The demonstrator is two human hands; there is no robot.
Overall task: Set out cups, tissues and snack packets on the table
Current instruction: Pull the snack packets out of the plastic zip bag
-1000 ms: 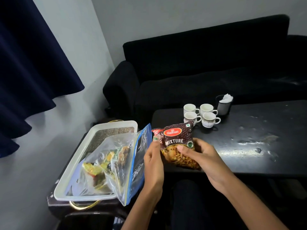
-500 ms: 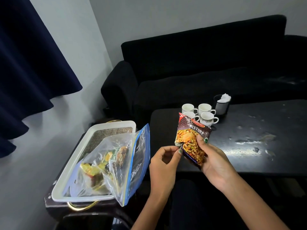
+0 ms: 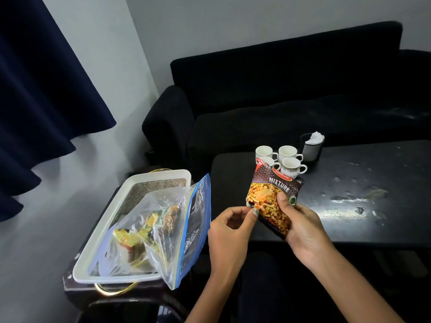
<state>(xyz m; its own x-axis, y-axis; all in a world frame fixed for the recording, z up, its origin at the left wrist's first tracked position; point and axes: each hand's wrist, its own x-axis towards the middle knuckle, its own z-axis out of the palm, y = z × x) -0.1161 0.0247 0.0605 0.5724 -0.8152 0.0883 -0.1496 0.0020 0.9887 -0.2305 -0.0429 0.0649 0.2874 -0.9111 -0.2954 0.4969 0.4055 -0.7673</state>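
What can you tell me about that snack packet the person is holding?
The snack packet is a glossy dark brown pouch printed MIXTURE, with a red logo and a picture of yellow-orange snack mix. It looks sealed, held tilted above the black table. The right hand grips its lower part; the left hand pinches its left edge.

The snack packet [image 3: 270,201] is glossy printed plastic film, creased and catching the light. The clear bag [image 3: 161,229] at left is thin, see-through plastic, wrinkled and shiny, with a blue strip along its open edge. It lies in a white tray [image 3: 102,236] of smooth, matt plastic whose floor has a rough woven look; a shiny gold metal handle [image 3: 114,291] shows at the tray's near end. The four cups [image 3: 279,159] are white glazed ceramic with a printed pattern. The dark surface [image 3: 363,206] is glossy, with scuffed, blotchy patches. The tissues [image 3: 314,137] look like soft white paper, standing in a dark mesh holder [image 3: 311,149]. The sofa [image 3: 279,94] is matt black cloth, and the curtain [image 3: 42,78] is dark blue cloth.
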